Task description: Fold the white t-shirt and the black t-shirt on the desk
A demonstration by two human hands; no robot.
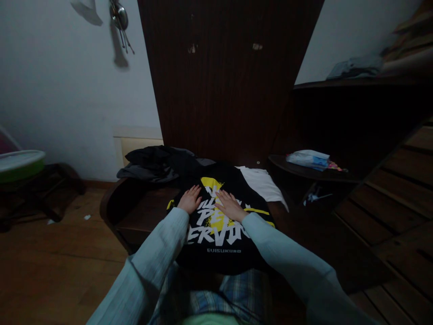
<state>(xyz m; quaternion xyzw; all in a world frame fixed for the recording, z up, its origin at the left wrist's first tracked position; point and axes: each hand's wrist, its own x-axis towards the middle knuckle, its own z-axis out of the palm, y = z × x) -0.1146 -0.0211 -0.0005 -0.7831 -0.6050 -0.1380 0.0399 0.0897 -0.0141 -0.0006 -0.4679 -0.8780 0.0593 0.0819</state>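
Note:
A black T-shirt (223,262) with white lettering and yellow patches lies spread on a dark wooden bench top, its near edge hanging toward my lap. My left hand (190,199) rests flat on the shirt's left side, fingers stretched out. On the printed middle, my right hand (230,205) lies palm down with its fingers spread. Neither hand grips the fabric. Behind the shirt on the left is a heap of dark clothing (155,162). A white cloth (263,183) sticks out at the shirt's right.
A tall dark panel (219,90) rises behind the bench (142,210). At the right, a corner shelf (287,168) holds a blue-and-white packet (308,159). A green basin (22,167) with a pale rim stands on a dark stool at the left. Wooden slats (399,198) fill the far right.

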